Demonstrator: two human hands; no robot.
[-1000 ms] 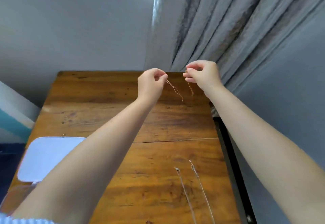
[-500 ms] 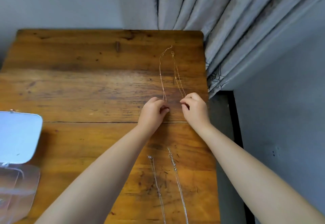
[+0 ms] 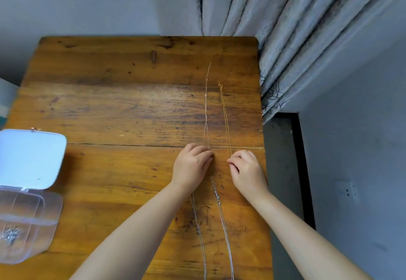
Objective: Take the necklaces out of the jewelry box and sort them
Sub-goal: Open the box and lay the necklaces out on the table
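Observation:
Two thin chains lie stretched along the wooden table (image 3: 123, 108), running away from me. The pale rose-gold necklace (image 3: 206, 104) is on the left, and my left hand (image 3: 191, 167) pinches its near end. Beside it lies the yellow-gold necklace (image 3: 225, 115), whose near end my right hand (image 3: 247, 170) pinches. Nearer to me, two silver necklaces (image 3: 222, 220) lie side by side between my forearms; my left arm hides part of one. The clear jewelry box (image 3: 28, 224) stands open at the left edge, its white lid (image 3: 30, 159) folded back, with a silvery piece inside.
A grey curtain (image 3: 285, 38) hangs against the table's far right corner. Along the right side of the table runs a dark gap (image 3: 285, 170), then a grey wall with a socket (image 3: 347, 192).
My hands came down from mid-air to the table, laid the gold chains flat, then drew back toward me and apart, so the two chains now lie straight and separate.

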